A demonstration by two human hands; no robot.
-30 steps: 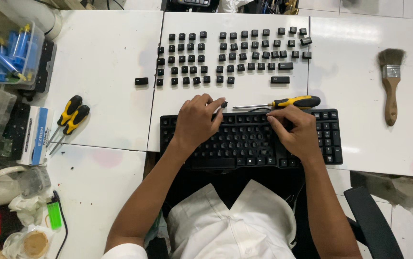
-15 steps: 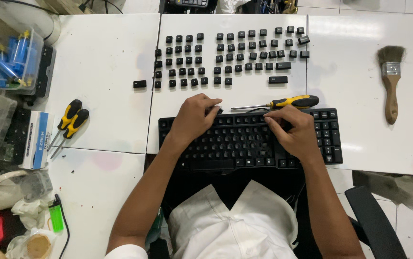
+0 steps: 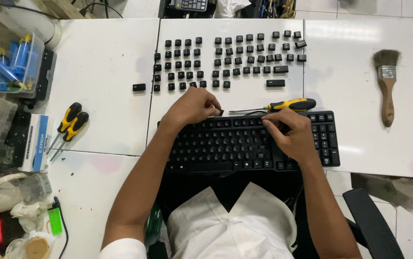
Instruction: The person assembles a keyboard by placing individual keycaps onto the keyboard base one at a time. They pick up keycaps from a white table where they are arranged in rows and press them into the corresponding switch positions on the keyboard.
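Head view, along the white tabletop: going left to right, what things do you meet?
Blue-filled plastic box → pair of yellow-handled screwdrivers → lone black keycap → left hand → right hand → paintbrush.

One camera only — it is sitting on the person's head and looking almost straight down over the chest and both forearms. The white table [image 3: 96, 72] is filling most of the frame, its far edge running along the top, so the view is facing away from the body. It is hanging near enough that the keyboard [image 3: 244, 144] is lying across the middle and single keycaps [image 3: 225, 57] are showing apart, yet wide enough to be taking in the brush [image 3: 386, 86] at the right and the clutter at the left. The chair [image 3: 374, 225] is peeking in at the bottom right. No second view is sharing the scene.
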